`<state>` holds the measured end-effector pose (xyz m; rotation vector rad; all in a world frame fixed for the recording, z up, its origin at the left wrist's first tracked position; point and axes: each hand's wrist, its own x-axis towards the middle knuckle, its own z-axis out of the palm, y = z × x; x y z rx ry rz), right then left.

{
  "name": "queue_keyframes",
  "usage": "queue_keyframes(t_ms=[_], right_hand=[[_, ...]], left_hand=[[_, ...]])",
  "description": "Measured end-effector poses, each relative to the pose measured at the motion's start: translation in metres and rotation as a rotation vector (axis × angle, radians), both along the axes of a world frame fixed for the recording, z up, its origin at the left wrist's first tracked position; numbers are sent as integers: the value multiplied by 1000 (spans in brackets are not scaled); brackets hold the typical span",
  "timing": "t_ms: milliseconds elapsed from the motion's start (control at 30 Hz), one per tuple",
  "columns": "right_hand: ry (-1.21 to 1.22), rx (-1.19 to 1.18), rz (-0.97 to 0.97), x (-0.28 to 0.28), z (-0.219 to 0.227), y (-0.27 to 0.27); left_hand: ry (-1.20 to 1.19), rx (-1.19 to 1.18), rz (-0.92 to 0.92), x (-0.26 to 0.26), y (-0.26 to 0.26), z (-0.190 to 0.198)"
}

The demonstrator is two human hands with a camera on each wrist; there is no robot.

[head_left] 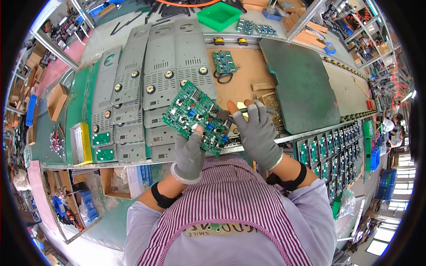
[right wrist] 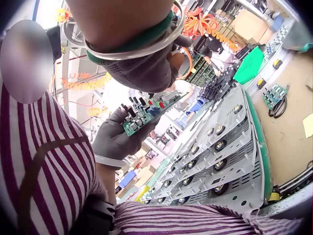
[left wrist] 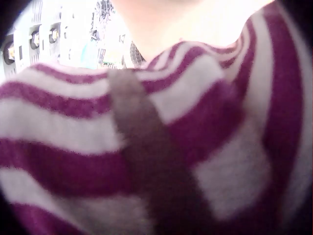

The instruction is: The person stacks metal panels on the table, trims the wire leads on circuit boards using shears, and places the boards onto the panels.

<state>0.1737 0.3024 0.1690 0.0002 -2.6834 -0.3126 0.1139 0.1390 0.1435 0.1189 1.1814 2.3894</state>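
Note:
My gloved left hand (head_left: 190, 154) grips a green circuit board (head_left: 184, 104) at its near edge, thumb over the component side. The board is tilted up above the bench's front edge. At its right side my gloved right hand (head_left: 260, 133) pinches a slim grey tool with a dark brown, block-like end (head_left: 223, 115) over the components; its exact kind I cannot tell. Both hands also show in the right wrist view, the right hand (right wrist: 146, 71) over the board (right wrist: 151, 113) and the left hand (right wrist: 115, 139) under it. Striped apron cloth (left wrist: 161, 142) fills most of the left wrist view.
Grey metal panels (head_left: 159, 66) lie in overlapping stacks on the left. Another circuit board (head_left: 224, 62) with a black cable lies on the brown worktop, near a dark green mat (head_left: 301, 84). A box of small parts (head_left: 271, 104) is behind the right hand; racked boards (head_left: 330, 148) stand right.

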Motion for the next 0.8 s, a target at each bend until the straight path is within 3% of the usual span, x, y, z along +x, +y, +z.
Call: queue_keyframes(t_ms=[67, 333, 467, 533, 600, 667, 767, 800], right_hand=[[-41, -31, -19, 1, -1, 0], [-295, -341, -144, -1, -3, 5], [16, -496, -292, -4, -12, 43], [135, -652, -309, 4, -12, 66], [53, -597, -350, 23, -15, 80], [-83, -563, -434, 46, -22, 91], [-327, -575, -588, 95, -51, 101], [-403, -556, -644, 110, -66, 102]], left_hand=[[-183, 77, 23, 1, 4, 11], [-46, 104, -27, 1, 5, 1], [-92, 113, -29, 2, 5, 4], [304, -239, 35, 0, 2, -3], [340, -258, 43, -4, -2, -6], [-4, 53, -12, -7, -7, -11], [675, -479, 66, -12, -18, -21], [634, -445, 62, -12, -15, -20]])
